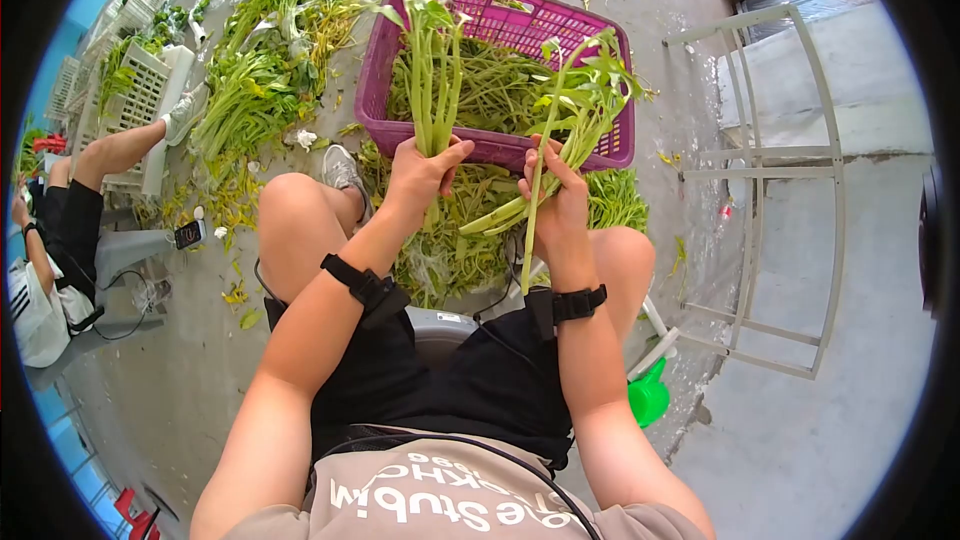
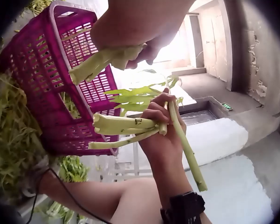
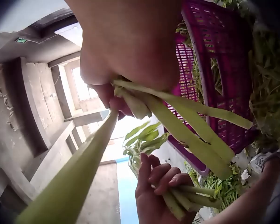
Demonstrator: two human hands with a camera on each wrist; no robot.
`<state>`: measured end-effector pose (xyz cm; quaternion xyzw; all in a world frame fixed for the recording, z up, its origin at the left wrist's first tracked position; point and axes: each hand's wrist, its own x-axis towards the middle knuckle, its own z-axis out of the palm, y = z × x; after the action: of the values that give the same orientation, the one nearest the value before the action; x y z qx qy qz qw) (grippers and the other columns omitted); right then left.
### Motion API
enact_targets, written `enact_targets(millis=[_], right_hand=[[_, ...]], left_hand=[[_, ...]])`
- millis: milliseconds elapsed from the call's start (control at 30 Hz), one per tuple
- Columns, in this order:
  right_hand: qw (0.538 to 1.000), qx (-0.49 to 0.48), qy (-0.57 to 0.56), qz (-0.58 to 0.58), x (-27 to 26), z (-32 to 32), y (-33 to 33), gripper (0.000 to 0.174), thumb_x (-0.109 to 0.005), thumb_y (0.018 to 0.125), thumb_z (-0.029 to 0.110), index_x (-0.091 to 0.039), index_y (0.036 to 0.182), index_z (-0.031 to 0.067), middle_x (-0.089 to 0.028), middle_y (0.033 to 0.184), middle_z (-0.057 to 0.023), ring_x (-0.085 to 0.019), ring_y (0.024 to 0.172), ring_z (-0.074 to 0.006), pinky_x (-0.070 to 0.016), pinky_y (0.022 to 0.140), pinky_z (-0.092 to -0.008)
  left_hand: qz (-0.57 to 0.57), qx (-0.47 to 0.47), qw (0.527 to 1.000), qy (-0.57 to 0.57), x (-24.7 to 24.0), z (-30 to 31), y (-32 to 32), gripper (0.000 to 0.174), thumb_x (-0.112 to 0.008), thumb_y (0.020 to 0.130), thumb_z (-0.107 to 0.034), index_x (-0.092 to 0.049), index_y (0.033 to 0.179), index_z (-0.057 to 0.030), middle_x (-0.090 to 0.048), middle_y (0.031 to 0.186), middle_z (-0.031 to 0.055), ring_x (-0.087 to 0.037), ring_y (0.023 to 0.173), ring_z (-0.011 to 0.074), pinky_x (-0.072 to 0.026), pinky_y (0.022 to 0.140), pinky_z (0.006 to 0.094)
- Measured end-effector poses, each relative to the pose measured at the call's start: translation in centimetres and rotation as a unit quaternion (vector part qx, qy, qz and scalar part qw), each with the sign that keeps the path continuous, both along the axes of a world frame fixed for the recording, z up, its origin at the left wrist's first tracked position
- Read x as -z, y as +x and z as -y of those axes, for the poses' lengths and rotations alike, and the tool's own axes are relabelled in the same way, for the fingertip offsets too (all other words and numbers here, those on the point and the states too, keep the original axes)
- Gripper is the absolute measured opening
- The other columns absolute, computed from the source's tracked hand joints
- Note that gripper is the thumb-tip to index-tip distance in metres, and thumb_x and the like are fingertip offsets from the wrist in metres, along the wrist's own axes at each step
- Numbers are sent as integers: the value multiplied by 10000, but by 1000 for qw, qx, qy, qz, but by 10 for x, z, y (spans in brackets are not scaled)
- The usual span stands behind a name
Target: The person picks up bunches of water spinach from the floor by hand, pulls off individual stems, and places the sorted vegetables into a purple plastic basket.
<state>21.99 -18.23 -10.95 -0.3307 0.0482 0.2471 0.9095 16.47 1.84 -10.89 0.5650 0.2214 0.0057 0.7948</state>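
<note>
My left hand grips a bunch of thick green stems, leafy ends pointing away over the near rim of the purple basket. To its right, my right hand holds several leafy stems, their cut ends slanting toward the left. One longer stem is pinched apart from them between thumb and fingers. In the left wrist view the right hand is curled round its stems; the right wrist view shows the left hand closed round its bunch. The two hands are apart.
Stems lie inside the basket. Piles of greens cover the floor at left, with more below the basket. A metal frame stands at right, a green object by the right knee. Another person sits at far left.
</note>
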Motion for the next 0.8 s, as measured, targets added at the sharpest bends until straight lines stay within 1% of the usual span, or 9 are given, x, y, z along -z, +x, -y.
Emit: enact_targets(millis=[67, 100, 133, 200, 233, 300, 400, 500, 800], right_hand=[[998, -14, -50, 20, -5, -4, -4, 243, -589, 991, 135, -603, 1178, -20, -640, 882, -76, -532, 561, -107, -484, 522, -257], [997, -18, -70, 19, -8, -5, -5, 226, -630, 967, 115, -611, 1147, -20, -638, 868, -79, -524, 538, -104, -482, 505, -250], [997, -18, -69, 19, -6, -5, -7, 226, -630, 967, 115, -611, 1147, -20, -638, 868, -79, -524, 538, -104, -482, 505, -250], [992, -19, -114, 58, -2, -7, -7, 236, -642, 963, 122, -598, 1159, -1, -614, 877, -57, -466, 532, -84, -460, 525, -240], [991, -20, -121, 56, -3, -7, -7, 228, -680, 937, 101, -606, 1126, -2, -613, 869, -54, -469, 534, -80, -466, 526, -243], [990, -26, -123, 68, -1, -6, -6, 226, -687, 932, 103, -609, 1116, -1, -612, 866, -52, -472, 536, -79, -465, 527, -240], [989, -31, -129, 71, -3, -8, -7, 230, -700, 923, 104, -614, 1111, 1, -610, 854, -47, -472, 537, -79, -460, 524, -238], [988, -21, -139, 61, -5, -10, -9, 234, -704, 922, 105, -615, 1113, 4, -610, 849, -42, -474, 534, -80, -456, 520, -241], [986, -13, -144, 81, 1, -10, -8, 238, -715, 912, 97, -612, 1106, 5, -622, 872, -45, -508, 547, -88, -458, 513, -246]], left_hand=[[15, 15, 1000, -5, 2, 1, 0, 215, -770, 886, -217, -645, 940, -51, -516, 561, -17, -453, 410, 84, -391, 433, 252], [14, 14, 1000, -4, 1, 0, 0, 215, -770, 886, -217, -645, 940, -51, -516, 561, -17, -453, 410, 84, -391, 433, 252], [6, 1, 1000, -7, -1, -1, -1, 214, -768, 890, -216, -645, 946, -50, -511, 560, -20, -449, 407, 81, -387, 433, 252], [5, -12, 1000, -9, -3, -4, 4, 213, -766, 893, -215, -644, 952, -50, -507, 559, -23, -445, 404, 78, -384, 432, 252], [4, -24, 1000, -16, -1, -7, 6, 211, -762, 896, -214, -642, 955, -51, -499, 557, -26, -440, 404, 78, -379, 434, 253], [-18, -38, 999, -33, -4, -10, 4, 219, -757, 900, -214, -631, 988, -57, -488, 569, -27, -423, 404, 83, -365, 442, 259], [-15, -58, 996, -67, -6, -11, 4, 224, -746, 907, -210, -622, 1017, -59, -485, 591, -27, -413, 413, 87, -366, 455, 267], [-20, -53, 996, -67, -5, -13, 4, 220, -733, 916, -209, -614, 1030, -64, -480, 604, -27, -412, 423, 87, -369, 464, 273], [-10, -54, 996, -68, -3, -11, 4, 180, -719, 922, -214, -617, 979, -77, -460, 585, -32, -402, 423, 87, -362, 464, 269]])
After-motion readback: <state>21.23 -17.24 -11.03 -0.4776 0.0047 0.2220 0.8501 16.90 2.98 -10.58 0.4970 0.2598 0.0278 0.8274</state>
